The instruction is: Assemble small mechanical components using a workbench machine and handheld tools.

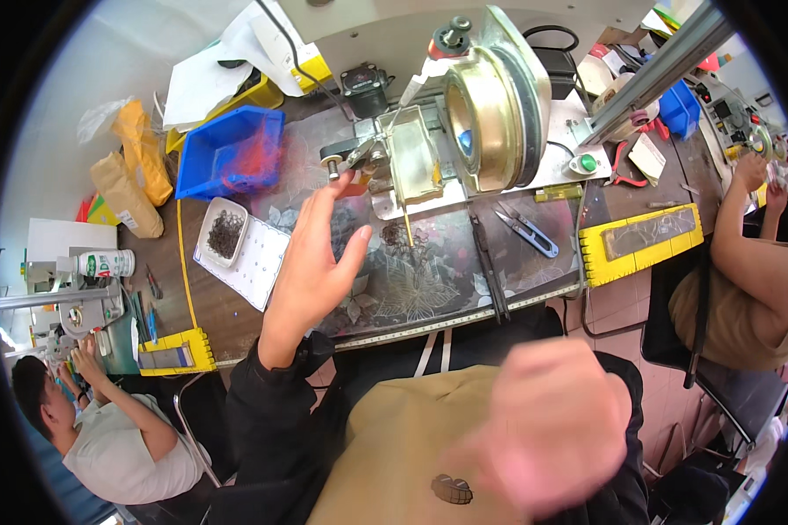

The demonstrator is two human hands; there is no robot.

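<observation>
My left hand [317, 258] reaches over the near side of the bench. Its fingers are stretched out, the thumb stands apart, and the fingertips are at a small metal roller [332, 166] on the bench machine. Whether they touch it, I cannot tell. Close to my chest, my right hand [552, 424] is smeared by motion, so its fingers and anything in them cannot be made out. Beyond my left hand stands the machine, with a shallow metal trough [416, 157] and a large brass-coloured wheel [479, 122]. Thin dark pieces [401, 249] lie scattered below the trough.
A white dish [225, 233] of small dark parts sits left of my hand, behind it a blue bin [203, 156] with reddish strands. Blue-handled snips [529, 233], a long dark tool [488, 267] and red pliers [623, 168] lie right. Co-workers sit on both sides.
</observation>
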